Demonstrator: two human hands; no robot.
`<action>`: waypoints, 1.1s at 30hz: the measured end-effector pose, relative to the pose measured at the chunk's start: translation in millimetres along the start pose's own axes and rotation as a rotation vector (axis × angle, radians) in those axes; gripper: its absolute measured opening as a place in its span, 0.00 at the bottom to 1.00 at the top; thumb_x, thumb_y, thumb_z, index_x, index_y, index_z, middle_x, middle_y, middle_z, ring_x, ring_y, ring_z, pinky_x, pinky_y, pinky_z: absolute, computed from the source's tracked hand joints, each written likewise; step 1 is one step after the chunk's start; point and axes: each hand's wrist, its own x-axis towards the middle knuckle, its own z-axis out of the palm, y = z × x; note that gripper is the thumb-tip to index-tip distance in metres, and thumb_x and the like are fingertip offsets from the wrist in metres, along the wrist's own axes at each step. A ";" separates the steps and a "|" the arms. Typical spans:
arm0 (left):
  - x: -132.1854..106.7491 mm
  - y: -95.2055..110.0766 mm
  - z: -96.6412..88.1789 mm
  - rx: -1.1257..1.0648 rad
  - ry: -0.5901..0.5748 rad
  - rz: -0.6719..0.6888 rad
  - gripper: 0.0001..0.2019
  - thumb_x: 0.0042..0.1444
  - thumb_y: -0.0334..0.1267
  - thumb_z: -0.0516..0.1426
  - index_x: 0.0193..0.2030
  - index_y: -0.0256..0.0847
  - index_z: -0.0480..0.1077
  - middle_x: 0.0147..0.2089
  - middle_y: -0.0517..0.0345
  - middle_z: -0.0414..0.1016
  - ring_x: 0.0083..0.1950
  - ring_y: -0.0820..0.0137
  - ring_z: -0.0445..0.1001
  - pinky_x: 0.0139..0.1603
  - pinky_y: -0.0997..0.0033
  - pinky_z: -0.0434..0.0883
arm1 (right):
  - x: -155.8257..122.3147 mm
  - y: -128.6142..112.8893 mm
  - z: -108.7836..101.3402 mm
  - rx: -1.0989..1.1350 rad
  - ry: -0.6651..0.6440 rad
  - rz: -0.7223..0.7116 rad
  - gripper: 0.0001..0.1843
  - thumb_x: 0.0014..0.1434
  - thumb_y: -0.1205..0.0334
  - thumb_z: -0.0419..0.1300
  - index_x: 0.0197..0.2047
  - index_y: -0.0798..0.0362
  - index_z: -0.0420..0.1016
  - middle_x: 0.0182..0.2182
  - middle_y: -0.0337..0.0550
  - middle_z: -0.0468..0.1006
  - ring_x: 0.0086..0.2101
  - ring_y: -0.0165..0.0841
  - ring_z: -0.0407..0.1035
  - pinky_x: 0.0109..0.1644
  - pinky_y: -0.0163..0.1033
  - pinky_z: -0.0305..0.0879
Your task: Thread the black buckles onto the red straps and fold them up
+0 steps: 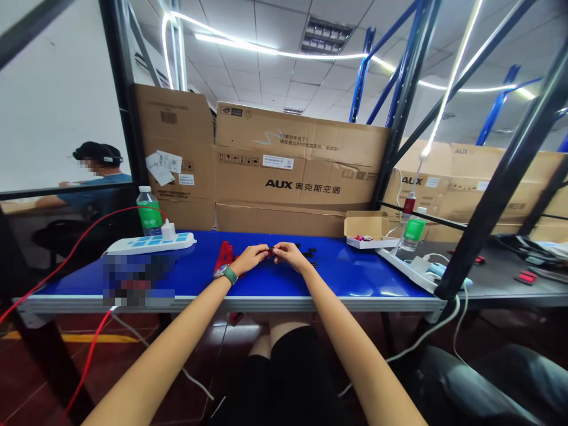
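Note:
Over the middle of the blue tabletop (364,275), my left hand (252,259) and my right hand (289,254) meet fingertip to fingertip. Both are closed in a pinch on a small dark red and black piece (271,252), mostly covered by the fingers and too small to name. Beside my left wrist, which wears a watch with a green strap (230,274), lie several red parts (223,254). Small black parts (312,251) are scattered just beyond and to the right of my right hand.
A white power strip (151,243) and a water bottle (149,212) stand at the left. At the back right is an open small box (367,229) near another bottle (413,231) and power strip (406,269). Cardboard (302,163) walls the back. A person (100,177) sits far left.

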 end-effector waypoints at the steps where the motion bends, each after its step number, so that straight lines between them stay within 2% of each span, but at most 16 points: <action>1: 0.2 -1.4 0.5 0.000 -0.006 -0.004 0.14 0.65 0.46 0.51 0.34 0.39 0.70 0.29 0.61 0.69 0.31 0.70 0.66 0.34 0.72 0.62 | -0.2 0.5 0.3 -0.016 -0.018 0.009 0.27 0.45 0.42 0.74 0.36 0.56 0.74 0.27 0.39 0.78 0.23 0.28 0.73 0.32 0.34 0.72; 4: 0.3 -4.7 2.3 0.004 -0.036 -0.028 0.14 0.65 0.45 0.52 0.33 0.40 0.69 0.27 0.61 0.69 0.29 0.71 0.67 0.33 0.73 0.62 | 0.6 2.9 2.1 -0.101 -0.026 0.036 0.25 0.47 0.45 0.73 0.37 0.55 0.73 0.25 0.38 0.78 0.22 0.30 0.74 0.29 0.34 0.72; 6: 0.0 -5.3 3.4 0.002 -0.015 -0.045 0.13 0.65 0.45 0.51 0.34 0.40 0.69 0.26 0.62 0.70 0.29 0.71 0.67 0.32 0.73 0.62 | 2.1 4.7 3.6 -0.169 0.052 0.010 0.22 0.49 0.48 0.71 0.38 0.54 0.72 0.25 0.37 0.78 0.22 0.30 0.74 0.26 0.32 0.71; 9: -1.2 -4.1 4.8 -0.003 0.075 -0.067 0.09 0.65 0.43 0.52 0.41 0.41 0.68 0.26 0.64 0.71 0.28 0.71 0.68 0.33 0.72 0.64 | 4.3 7.1 5.6 -0.213 0.130 -0.042 0.16 0.55 0.49 0.67 0.36 0.54 0.72 0.26 0.38 0.77 0.22 0.28 0.74 0.24 0.30 0.69; 12: -2.7 -3.7 5.4 0.025 0.094 -0.072 0.10 0.63 0.41 0.54 0.49 0.42 0.66 0.29 0.63 0.73 0.29 0.69 0.72 0.34 0.71 0.66 | 5.2 8.1 6.1 -0.203 0.078 -0.010 0.15 0.57 0.50 0.65 0.33 0.55 0.72 0.24 0.38 0.77 0.21 0.28 0.74 0.25 0.31 0.71; 15: -3.4 -6.6 5.7 0.093 0.076 -0.052 0.13 0.63 0.40 0.55 0.53 0.43 0.65 0.36 0.58 0.77 0.36 0.65 0.77 0.40 0.68 0.69 | 5.9 7.3 4.5 -0.205 0.126 0.027 0.13 0.55 0.55 0.68 0.33 0.54 0.71 0.22 0.36 0.76 0.22 0.30 0.75 0.24 0.30 0.71; 19: -3.3 -9.6 5.9 0.214 -0.007 0.017 0.13 0.61 0.37 0.57 0.52 0.43 0.67 0.47 0.50 0.79 0.49 0.59 0.78 0.50 0.62 0.70 | 6.8 6.3 2.4 -0.177 0.231 0.128 0.09 0.57 0.62 0.64 0.33 0.52 0.66 0.20 0.35 0.76 0.20 0.30 0.75 0.21 0.28 0.68; 22: -4.2 -3.9 5.2 0.307 -0.043 0.075 0.13 0.62 0.35 0.57 0.53 0.42 0.68 0.52 0.48 0.78 0.54 0.58 0.76 0.55 0.61 0.69 | 5.5 6.4 4.4 -0.225 0.267 0.151 0.08 0.57 0.67 0.61 0.32 0.51 0.63 0.18 0.35 0.76 0.20 0.31 0.76 0.23 0.28 0.70; 25: -6.2 7.1 3.1 0.481 -0.024 0.089 0.16 0.61 0.38 0.59 0.55 0.42 0.69 0.55 0.47 0.76 0.57 0.56 0.74 0.58 0.59 0.67 | 2.4 4.9 5.7 -0.265 0.330 0.135 0.10 0.57 0.69 0.59 0.34 0.49 0.59 0.17 0.34 0.76 0.21 0.33 0.77 0.23 0.29 0.70; 29: -8.6 12.9 -1.2 0.617 0.072 -0.028 0.20 0.59 0.43 0.62 0.57 0.42 0.70 0.56 0.46 0.75 0.58 0.53 0.73 0.59 0.56 0.66 | -0.9 1.5 -1.8 -0.397 0.550 0.149 0.13 0.55 0.70 0.59 0.38 0.48 0.59 0.17 0.31 0.74 0.19 0.33 0.74 0.21 0.29 0.66; 33: -9.3 1.3 -4.2 0.585 0.061 -0.224 0.17 0.57 0.49 0.62 0.48 0.42 0.77 0.52 0.44 0.77 0.53 0.51 0.75 0.53 0.56 0.68 | -2.4 2.9 -15.7 -0.559 0.773 0.106 0.11 0.53 0.69 0.58 0.40 0.49 0.63 0.24 0.36 0.76 0.22 0.34 0.74 0.27 0.34 0.69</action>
